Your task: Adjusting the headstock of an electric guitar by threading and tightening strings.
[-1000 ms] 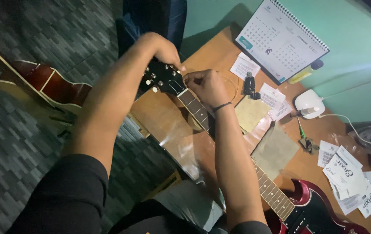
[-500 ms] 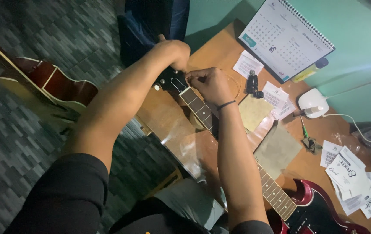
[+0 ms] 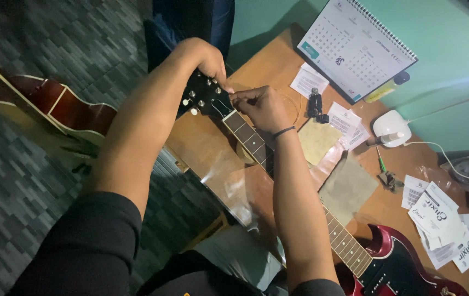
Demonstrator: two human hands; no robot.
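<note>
A dark red electric guitar (image 3: 393,268) lies across the wooden table (image 3: 212,153), its neck (image 3: 248,137) running up to a black headstock (image 3: 201,96) with silver tuning pegs. My left hand (image 3: 204,55) rests on the far side of the headstock, fingers curled at the pegs. My right hand (image 3: 262,104) sits just below the headstock, by the nut, thumb and fingers pinched together on what looks like a thin guitar string. A dark band circles my right wrist.
A desk calendar (image 3: 355,46) leans on the green wall. Paper string packets (image 3: 442,219), small cloths (image 3: 349,186), a black winder tool (image 3: 315,104), a white device (image 3: 390,127) with cable and small cutters (image 3: 385,172) lie on the table. An acoustic guitar (image 3: 64,107) lies on the floor to the left.
Both hands stayed at the headstock; my left hand shifted slightly up along the pegs and my right hand moved closer to the nut. The view shifted a little.
</note>
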